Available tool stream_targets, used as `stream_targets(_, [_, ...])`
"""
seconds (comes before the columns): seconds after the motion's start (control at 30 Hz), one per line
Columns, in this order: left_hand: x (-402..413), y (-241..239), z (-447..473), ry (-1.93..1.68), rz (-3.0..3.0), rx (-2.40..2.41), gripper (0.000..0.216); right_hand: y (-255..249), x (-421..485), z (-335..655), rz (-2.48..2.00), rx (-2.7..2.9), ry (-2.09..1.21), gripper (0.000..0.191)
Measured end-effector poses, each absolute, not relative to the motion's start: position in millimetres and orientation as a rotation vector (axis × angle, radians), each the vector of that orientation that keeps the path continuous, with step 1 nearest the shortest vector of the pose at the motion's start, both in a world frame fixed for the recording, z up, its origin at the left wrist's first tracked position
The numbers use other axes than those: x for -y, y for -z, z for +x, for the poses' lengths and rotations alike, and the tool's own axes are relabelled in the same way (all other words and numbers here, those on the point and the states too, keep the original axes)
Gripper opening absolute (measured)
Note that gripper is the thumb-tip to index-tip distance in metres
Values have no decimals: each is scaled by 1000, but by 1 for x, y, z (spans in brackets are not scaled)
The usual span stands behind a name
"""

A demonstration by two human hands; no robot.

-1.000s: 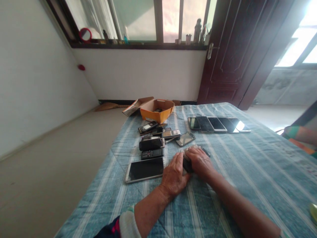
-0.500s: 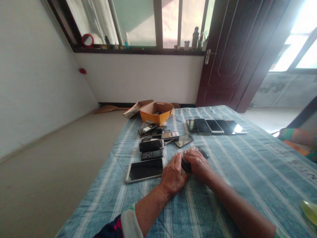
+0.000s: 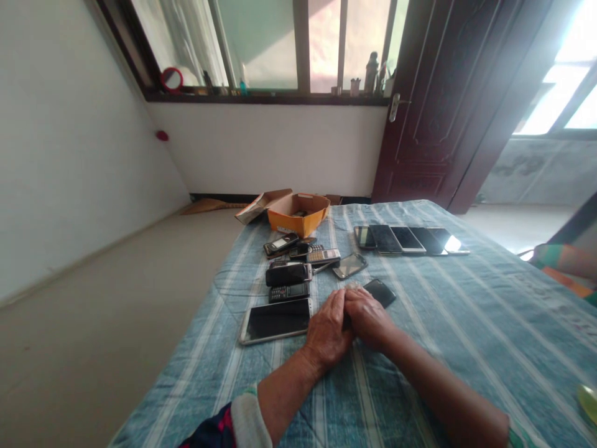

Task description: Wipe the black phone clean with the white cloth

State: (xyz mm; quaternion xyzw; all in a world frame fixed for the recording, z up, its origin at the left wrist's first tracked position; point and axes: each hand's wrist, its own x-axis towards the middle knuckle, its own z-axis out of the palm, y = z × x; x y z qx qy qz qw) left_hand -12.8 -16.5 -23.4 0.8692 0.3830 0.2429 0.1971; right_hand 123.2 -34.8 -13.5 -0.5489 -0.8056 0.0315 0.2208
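My left hand (image 3: 326,330) and my right hand (image 3: 368,318) rest pressed together on the blue striped cloth (image 3: 466,323). Their fingers are curled round a small dark object, of which only a sliver shows between them. A black phone (image 3: 380,291) lies just beyond my right hand's fingers, touching or nearly so. Left of my left hand lies a large smartphone (image 3: 275,320), screen up. Behind it sit a keypad phone (image 3: 289,292) and a thick black phone (image 3: 288,274).
Several old keypad phones (image 3: 303,250) and a small smartphone (image 3: 349,266) lie farther back. A row of several smartphones (image 3: 410,239) lines the far right. An open orange box (image 3: 298,214) stands at the far edge. A dark door (image 3: 443,93) is behind.
My hands have closed together over the dark object, which showed more between them before. My right hand drew back, uncovering the black phone beyond it. The camera shifted slightly.
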Motion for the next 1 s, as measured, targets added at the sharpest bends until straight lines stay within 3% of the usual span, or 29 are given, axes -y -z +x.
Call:
stream_targets(0.47, [24,18,-9,-590,2507,-1144,65,28,58,133,-1307,2182,-82,31])
stream_targets(1.0, [28,11,-10,-478,2585,-1047,68,34,91,137,-1380,2167,-2,39])
